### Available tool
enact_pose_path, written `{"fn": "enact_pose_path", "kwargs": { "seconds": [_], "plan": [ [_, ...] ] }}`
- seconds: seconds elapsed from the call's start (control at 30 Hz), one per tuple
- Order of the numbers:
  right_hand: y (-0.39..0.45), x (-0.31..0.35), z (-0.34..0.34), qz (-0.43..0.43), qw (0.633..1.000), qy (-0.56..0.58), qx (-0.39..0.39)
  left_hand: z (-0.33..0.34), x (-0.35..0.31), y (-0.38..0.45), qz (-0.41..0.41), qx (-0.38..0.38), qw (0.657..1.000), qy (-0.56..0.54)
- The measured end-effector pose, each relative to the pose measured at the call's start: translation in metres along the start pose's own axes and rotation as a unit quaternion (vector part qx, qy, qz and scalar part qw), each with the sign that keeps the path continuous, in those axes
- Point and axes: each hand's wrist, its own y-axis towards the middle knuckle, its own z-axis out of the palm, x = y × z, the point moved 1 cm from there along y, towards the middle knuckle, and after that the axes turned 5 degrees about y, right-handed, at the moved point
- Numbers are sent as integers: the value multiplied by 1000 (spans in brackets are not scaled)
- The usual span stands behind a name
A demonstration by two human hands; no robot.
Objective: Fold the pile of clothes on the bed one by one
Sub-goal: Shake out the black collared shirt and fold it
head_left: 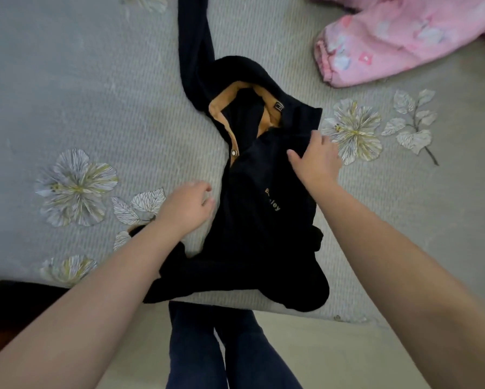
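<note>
A black hooded top [252, 220] with a tan hood lining and small tan lettering lies crumpled lengthwise on the grey flowered bedspread [95, 108]. One black sleeve stretches away toward the far edge. My right hand [315, 161] lies on the top's upper right part near the collar, fingers bent into the fabric. My left hand [186, 204] hovers just left of the top's middle, fingers loosely curled, holding nothing that I can see. A pink fleece garment [398, 37] lies at the far right.
The near edge of the bed runs below the black top, with my legs in dark jeans [230, 349] standing on a pale floor. A dark surface shows at the lower left.
</note>
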Motion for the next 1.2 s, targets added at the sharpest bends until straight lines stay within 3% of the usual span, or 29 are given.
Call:
{"fn": "enact_pose_path", "kwargs": {
  "seconds": [0.07, 0.23, 0.4, 0.5, 0.6, 0.73, 0.83, 1.0, 1.2],
  "plan": [
    [14, -1, 12, 95, 995, 12, 18, -5, 0, 13, -2, -26, 1000, 11],
    [18, -29, 11, 86, 996, 27, -26, -24, -6, 47, -18, -49, 999, -3],
    [-22, -132, -27, 231, 970, 32, -72, -33, -52, 86, 77, -96, 991, -53],
    [-56, -189, -37, 322, 944, 44, -56, -22, -96, 114, 157, -75, 985, -8],
    [-75, -211, -32, 351, 932, 81, -46, -3, -146, 141, 227, -27, 972, 63],
    [-83, -216, -10, 403, 900, 157, -55, 25, -196, 159, 244, 38, 957, 152],
    [-83, -218, -1, 430, 876, 200, -88, 44, -213, 159, 283, 32, 933, 220],
    [-73, -226, -4, 457, 834, 293, -100, 53, -236, 159, 229, 81, 959, 147],
    [-58, -212, -37, 403, 851, 314, -124, 4, -233, 149, 238, 47, 970, -18]
  ]
}}
